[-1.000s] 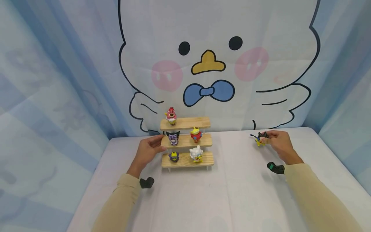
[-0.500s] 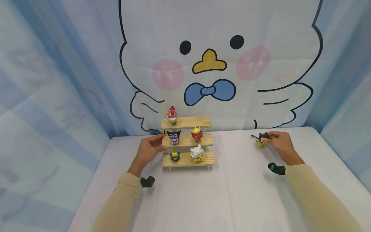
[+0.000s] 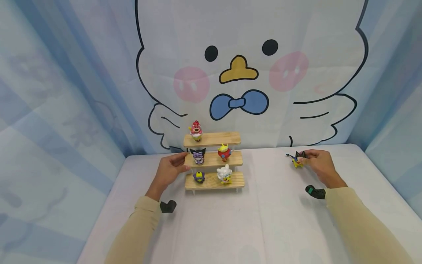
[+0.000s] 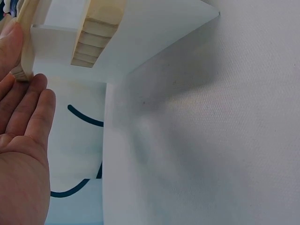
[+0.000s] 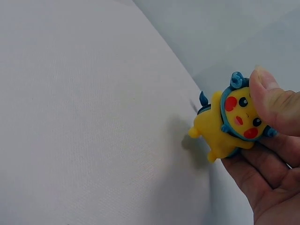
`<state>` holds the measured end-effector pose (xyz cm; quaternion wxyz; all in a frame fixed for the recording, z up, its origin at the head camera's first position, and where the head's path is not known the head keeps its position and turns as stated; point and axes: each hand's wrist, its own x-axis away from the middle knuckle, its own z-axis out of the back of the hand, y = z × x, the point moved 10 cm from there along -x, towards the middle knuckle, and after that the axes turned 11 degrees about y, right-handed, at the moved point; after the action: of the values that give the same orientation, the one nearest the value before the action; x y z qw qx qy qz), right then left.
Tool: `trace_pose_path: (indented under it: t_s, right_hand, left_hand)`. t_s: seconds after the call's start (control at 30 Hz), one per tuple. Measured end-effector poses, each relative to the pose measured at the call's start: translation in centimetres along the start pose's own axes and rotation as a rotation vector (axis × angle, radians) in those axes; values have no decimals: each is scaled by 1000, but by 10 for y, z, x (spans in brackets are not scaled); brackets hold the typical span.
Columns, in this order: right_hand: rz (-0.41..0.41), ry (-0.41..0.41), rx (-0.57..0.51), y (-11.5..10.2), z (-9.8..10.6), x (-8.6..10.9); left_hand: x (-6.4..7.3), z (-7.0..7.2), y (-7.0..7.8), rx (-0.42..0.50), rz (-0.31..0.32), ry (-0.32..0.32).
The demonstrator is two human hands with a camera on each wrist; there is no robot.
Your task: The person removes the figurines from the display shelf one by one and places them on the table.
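Observation:
My left hand grips the left end of the middle board of a three-tier wooden display shelf. In the left wrist view the thumb lies on the wooden board, the other fingers at its end. At the right, my right hand pinches a yellow Pikachu figurine in a dark blue hood, thumb against its head and fingers behind. On the shelf stand a pink bear figurine, a purple-and-black figurine, a green alien figurine in red, a small yellow-and-purple figurine and a white-and-yellow figurine.
A white cloth covers the table. Behind it hangs a curtain with a printed cartoon bird, and pale blue curtains close off the sides. Dark wrist-worn pieces show near both sleeves.
Everything in the head view shifts very slightly as the camera moves. Both hands keep their places, the left at the shelf and the right with the Pikachu figurine.

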<state>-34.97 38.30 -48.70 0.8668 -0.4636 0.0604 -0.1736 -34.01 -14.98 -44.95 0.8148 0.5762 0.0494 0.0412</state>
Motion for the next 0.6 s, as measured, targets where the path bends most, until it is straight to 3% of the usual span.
trace_pose_path:
  t_s: [0.6]
  right_hand:
    - [-3, -3, -10, 4, -2, 0]
  left_hand:
    - [0, 0, -2, -8, 26, 1]
